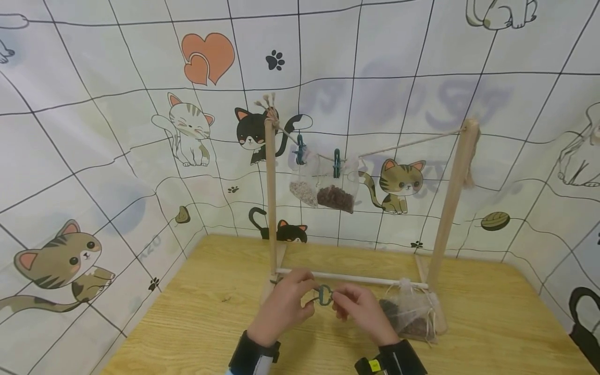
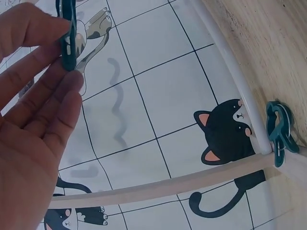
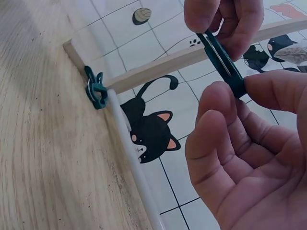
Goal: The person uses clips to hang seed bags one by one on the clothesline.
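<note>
Above the desk (image 1: 187,312), left hand (image 1: 290,297) fingers pinch one end of a dark-green spring clip (image 1: 324,295), right hand (image 1: 363,307) fingers pinch the other; second green clip (image 2: 281,132) at the foot of the wooden frame (image 1: 271,198), left side; sheer filled bags (image 1: 417,323) on desk by right post (image 1: 451,208), count unclear; two clear bags (image 1: 335,198) clipped to the sagging string (image 1: 408,144).

A green clip (image 3: 224,66) is held at its upper end by the left hand (image 3: 228,21) and pinched at its lower end by the right hand (image 3: 254,153), while a second clip (image 3: 98,89) is located beside the end of the white rod (image 3: 134,160), near the wooden post (image 3: 158,72).
</note>
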Demonstrator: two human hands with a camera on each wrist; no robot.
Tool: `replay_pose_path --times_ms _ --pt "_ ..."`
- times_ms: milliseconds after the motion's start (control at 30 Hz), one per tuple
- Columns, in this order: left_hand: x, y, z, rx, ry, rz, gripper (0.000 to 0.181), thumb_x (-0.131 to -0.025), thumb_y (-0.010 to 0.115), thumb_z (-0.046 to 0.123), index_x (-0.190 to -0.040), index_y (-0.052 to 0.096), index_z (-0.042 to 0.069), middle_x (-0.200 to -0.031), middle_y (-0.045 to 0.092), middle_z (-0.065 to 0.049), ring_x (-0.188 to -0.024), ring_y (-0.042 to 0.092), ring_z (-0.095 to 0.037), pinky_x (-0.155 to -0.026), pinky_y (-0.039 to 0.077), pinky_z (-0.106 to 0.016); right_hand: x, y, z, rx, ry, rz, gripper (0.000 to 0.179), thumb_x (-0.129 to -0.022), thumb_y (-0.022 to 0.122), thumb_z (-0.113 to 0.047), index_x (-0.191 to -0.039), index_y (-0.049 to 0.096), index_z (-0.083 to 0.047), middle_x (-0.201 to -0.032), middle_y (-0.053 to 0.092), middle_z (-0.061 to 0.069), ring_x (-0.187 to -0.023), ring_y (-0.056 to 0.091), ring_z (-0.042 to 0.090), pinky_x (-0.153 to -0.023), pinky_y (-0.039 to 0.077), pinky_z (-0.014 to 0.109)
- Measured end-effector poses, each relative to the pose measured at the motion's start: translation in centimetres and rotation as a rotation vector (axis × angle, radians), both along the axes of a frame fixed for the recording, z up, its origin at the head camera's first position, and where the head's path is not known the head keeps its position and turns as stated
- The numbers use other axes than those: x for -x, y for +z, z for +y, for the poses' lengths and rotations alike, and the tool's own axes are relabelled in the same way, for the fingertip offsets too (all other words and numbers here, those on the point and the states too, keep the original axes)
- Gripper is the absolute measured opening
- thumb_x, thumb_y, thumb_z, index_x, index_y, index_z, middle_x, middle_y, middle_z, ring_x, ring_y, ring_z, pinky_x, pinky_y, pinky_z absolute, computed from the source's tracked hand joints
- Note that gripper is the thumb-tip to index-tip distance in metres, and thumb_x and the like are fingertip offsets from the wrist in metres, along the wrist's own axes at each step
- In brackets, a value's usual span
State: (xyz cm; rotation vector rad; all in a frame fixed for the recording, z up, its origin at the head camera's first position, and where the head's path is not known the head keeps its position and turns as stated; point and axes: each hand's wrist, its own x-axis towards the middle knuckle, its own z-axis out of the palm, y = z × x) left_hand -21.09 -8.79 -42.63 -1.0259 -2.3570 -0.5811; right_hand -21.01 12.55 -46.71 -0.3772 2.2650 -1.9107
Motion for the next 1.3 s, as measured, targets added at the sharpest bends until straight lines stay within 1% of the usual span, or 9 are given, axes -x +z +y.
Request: replay_pose_path --times_ms 100,200,367,733,867,1000,1100,1200,1300 --pt "-0.2 0.2 0.0 -0.057 0.007 -0.028 0.041 -0.071 0.070 0.014 -0.111 0.064 0.014 -0.109 0.054 0.003 -0.099 0.053 -0.009 -0.083 0.045 -0.021 -0.1 0.3 0.2 0.021 -0.007 -0.022 0.038 -0.090 0.055 -0.040 -0.100 0.061 -0.004 -0.083 0.060 0.011 -0.068 0.058 0.020 -0.064 0.051 0.038" --pt "-0.4 0.4 0.0 -0.142 0.025 -0.107 0.051 -0.072 0.072 0.021 -0.121 0.058 0.016 -0.117 0.053 0.003 -0.107 0.051 -0.012 -0.088 0.046 -0.027 -0.2 0.6 0.4 0.078 -0.013 -0.041 0.039 -0.090 0.055 -0.040 -0.099 0.060 -0.002 -0.084 0.059 0.010 -0.068 0.058 0.018 -0.063 0.050 0.038" --pt "-0.6 0.8 0.0 -0.256 -0.016 -0.194 0.049 -0.073 0.074 0.026 -0.119 0.058 0.020 -0.115 0.054 0.007 -0.105 0.050 -0.009 -0.086 0.046 -0.028 -0.4 0.9 0.7 0.186 0.019 -0.076 0.040 -0.090 0.056 -0.037 -0.101 0.058 0.002 -0.082 0.059 0.007 -0.066 0.056 0.015 -0.062 0.048 0.034" --pt "-0.3 0.9 0.3 -0.334 -0.145 -0.182 0.036 -0.078 0.072 0.030 -0.110 0.057 0.021 -0.100 0.058 0.009 -0.090 0.052 -0.008 -0.072 0.045 -0.027 -0.6 1.0 0.4 0.226 0.217 -0.046 0.037 -0.095 0.050 -0.030 -0.110 0.057 0.003 -0.084 0.061 0.000 -0.069 0.057 0.010 -0.067 0.048 0.032" --pt "-0.3 1.0 0.4 -0.317 -0.162 -0.194 0.034 -0.082 0.068 0.033 -0.111 0.055 0.022 -0.100 0.057 0.010 -0.091 0.051 -0.009 -0.072 0.043 -0.025 -0.7 1.4 0.4 0.152 0.218 -0.045 0.039 -0.095 0.049 -0.034 -0.110 0.058 0.001 -0.086 0.061 0.003 -0.071 0.058 0.012 -0.068 0.049 0.034" --pt "-0.4 1.1 0.4 -0.290 -0.147 -0.191 0.033 -0.084 0.066 0.034 -0.111 0.055 0.019 -0.101 0.056 0.010 -0.092 0.051 -0.008 -0.073 0.044 -0.025 -0.7 2.2 1.7 -0.018 0.094 -0.006 0.036 -0.093 0.051 -0.038 -0.103 0.061 -0.005 -0.087 0.061 0.011 -0.072 0.059 0.019 -0.068 0.051 0.038" --pt "-0.4 1.2 0.3 -0.282 -0.143 -0.177 0.032 -0.084 0.065 0.033 -0.112 0.055 0.019 -0.102 0.057 0.009 -0.093 0.052 -0.009 -0.073 0.045 -0.026 -0.6 2.8 3.8 -0.139 -0.089 0.086 0.031 -0.091 0.055 -0.036 -0.099 0.063 -0.007 -0.086 0.063 0.012 -0.072 0.060 0.021 -0.065 0.052 0.036" --pt "-0.4 1.2 0.2 -0.277 -0.148 -0.143 0.032 -0.085 0.065 0.032 -0.112 0.055 0.018 -0.102 0.057 0.008 -0.093 0.052 -0.008 -0.073 0.045 -0.025 -0.7 3.1 6.5 -0.248 -0.279 0.186 0.030 -0.091 0.056 -0.035 -0.103 0.063 -0.008 -0.085 0.064 0.007 -0.072 0.061 0.017 -0.063 0.052 0.032" --pt "-0.3 1.2 0.2 -0.273 -0.158 -0.107 0.032 -0.085 0.065 0.031 -0.112 0.055 0.017 -0.102 0.058 0.007 -0.093 0.052 -0.007 -0.072 0.045 -0.024 -1.1 3.2 9.1 -0.376 -0.424 0.261 0.031 -0.093 0.054 -0.035 -0.108 0.062 -0.010 -0.090 0.065 0.004 -0.075 0.060 0.012 -0.066 0.050 0.030"
